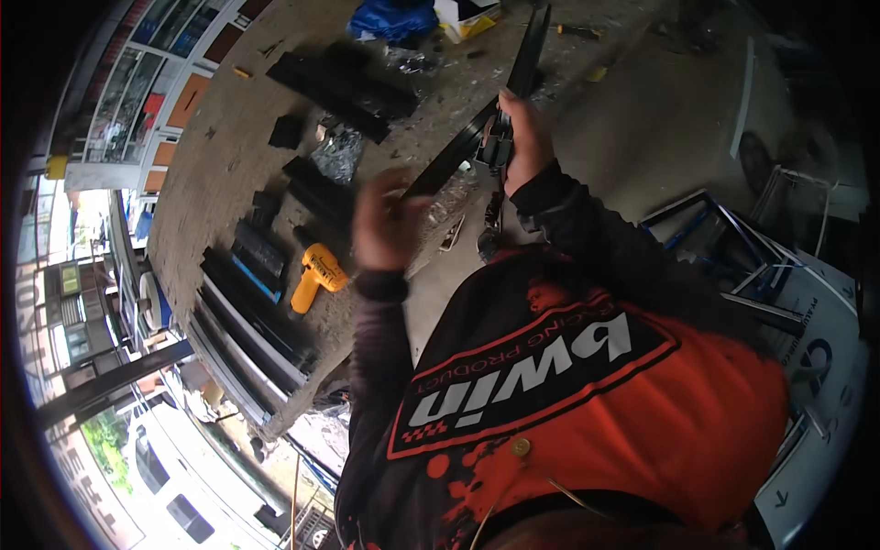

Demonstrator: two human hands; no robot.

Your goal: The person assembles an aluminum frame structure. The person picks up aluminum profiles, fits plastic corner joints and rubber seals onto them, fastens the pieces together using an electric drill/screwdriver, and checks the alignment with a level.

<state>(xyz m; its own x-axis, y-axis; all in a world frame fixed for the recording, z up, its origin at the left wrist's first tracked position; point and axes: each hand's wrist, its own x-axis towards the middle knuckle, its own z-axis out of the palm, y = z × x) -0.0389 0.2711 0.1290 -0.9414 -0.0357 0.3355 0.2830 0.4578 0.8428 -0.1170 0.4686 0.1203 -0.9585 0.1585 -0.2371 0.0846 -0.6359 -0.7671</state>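
Above workbench [229, 156], black profile [458, 151] between hands.

We see bare bench [229, 137] upper left | black profiles [344, 87] and yellow drill [316, 275] block centre-left | open floor [660, 119] upper right

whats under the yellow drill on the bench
The yellow drill lies on the bare grey bench top, its front end against stacked black strips. Whatever sits directly beneath its body is covered by the drill itself.
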